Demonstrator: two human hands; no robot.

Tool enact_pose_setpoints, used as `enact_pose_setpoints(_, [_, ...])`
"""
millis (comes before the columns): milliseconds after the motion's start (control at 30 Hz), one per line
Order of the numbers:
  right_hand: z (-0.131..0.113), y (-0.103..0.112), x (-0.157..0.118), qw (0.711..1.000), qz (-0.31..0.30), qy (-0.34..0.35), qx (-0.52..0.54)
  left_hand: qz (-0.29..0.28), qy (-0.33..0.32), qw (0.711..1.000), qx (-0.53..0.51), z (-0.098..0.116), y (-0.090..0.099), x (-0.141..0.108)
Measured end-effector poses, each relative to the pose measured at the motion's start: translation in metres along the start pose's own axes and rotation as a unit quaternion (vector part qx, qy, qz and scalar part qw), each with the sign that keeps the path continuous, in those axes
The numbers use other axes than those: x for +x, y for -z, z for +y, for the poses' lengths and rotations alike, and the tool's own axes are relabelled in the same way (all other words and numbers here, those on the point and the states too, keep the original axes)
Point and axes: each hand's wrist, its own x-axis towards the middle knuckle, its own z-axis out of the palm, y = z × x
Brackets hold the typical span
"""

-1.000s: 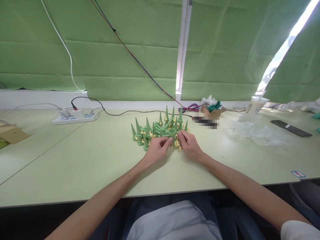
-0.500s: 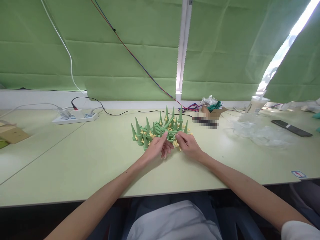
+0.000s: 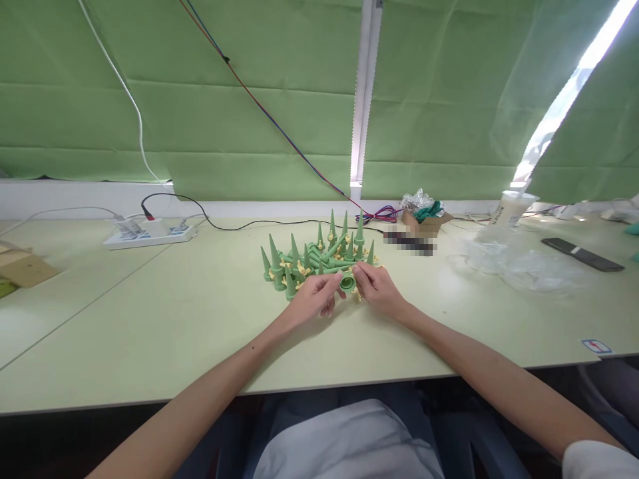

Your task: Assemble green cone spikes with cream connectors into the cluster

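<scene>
A green plastic watering spike (image 3: pixel 347 284) is held between my two hands, its round hollow end facing me. My left hand (image 3: pixel 319 293) is closed on its left side, thumb along the rim. My right hand (image 3: pixel 375 285) pinches close at the rim's right; a small yellow piece shows by its fingertips, but how it is gripped is hidden. Just behind my hands, several green spikes (image 3: pixel 275 256) stand point up with small yellow valves (image 3: pixel 301 269) at their sides. More green spikes (image 3: pixel 329 253) lie in a heap among them.
On the table (image 3: pixel 150 332), a power strip (image 3: pixel 150 234) and a cardboard piece (image 3: pixel 24 263) lie to the left. At the right are a small open box (image 3: pixel 424 223), a plastic cup (image 3: pixel 512 209), clear plastic bags (image 3: pixel 524 266) and a dark flat object (image 3: pixel 582 255).
The hollow end of the held spike has shifted slightly right and down and turned. My left fingers have curled in further; my right hand stays nearly in place.
</scene>
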Motion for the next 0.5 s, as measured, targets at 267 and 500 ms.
enact_pose_setpoints(267, [-0.0014, 0.0005, 0.0005, 1.000, -0.003, -0.010, -0.002, 0.019, -0.030, 0.997, 0.072, 0.0067, -0.0025, -0.0034])
enact_pose_setpoints(500, [-0.0021, 0.0001, 0.0013, 1.000, -0.010, -0.014, -0.003, 0.071, -0.072, 0.987, 0.124, 0.0030, -0.0051, -0.0019])
